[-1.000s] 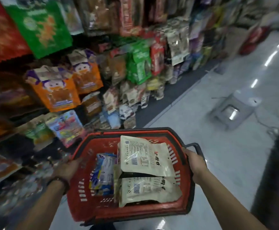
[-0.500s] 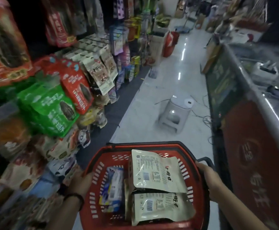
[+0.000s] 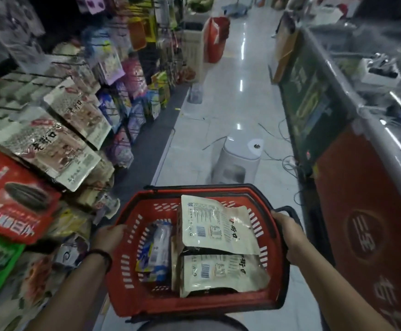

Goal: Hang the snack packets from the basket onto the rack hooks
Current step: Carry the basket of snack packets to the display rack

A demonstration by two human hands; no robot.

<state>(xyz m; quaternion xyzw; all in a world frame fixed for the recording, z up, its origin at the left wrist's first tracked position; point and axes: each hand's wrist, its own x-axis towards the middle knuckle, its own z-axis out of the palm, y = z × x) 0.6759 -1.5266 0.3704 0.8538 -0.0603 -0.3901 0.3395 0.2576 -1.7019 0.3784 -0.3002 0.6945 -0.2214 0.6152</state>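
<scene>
We are risking a spill. The basket (image 3: 132,299) is tipping towards us, and the two cream packets (image 3: 216,225) are lying loose, the upper one overlapping the lower and leaning on the far wall. A jolt could be sliding them out, or burying the blue packet (image 3: 155,253) lying beside them on the left. The aisle floor is giving us more to worry about: a white stool (image 3: 237,161) is standing just ahead of the basket, and cables (image 3: 273,134) are trailing near it, so we could be tripping if we are watching the rack (image 3: 39,76) and not the floor. The hanging packets (image 3: 51,149) on our left are crowding close, and the basket's corner could be knocking some off.

Our left hand (image 3: 110,237) is gripping the basket's left rim, wrist turned inward, with a dark band on the wrist. Our right hand (image 3: 288,231) is gripping the right rim just beside the black handle. Both sets of fingers are curling round the rim, so neither hand is free for a packet yet. Both forearms are reaching forward at about the same height.
</scene>
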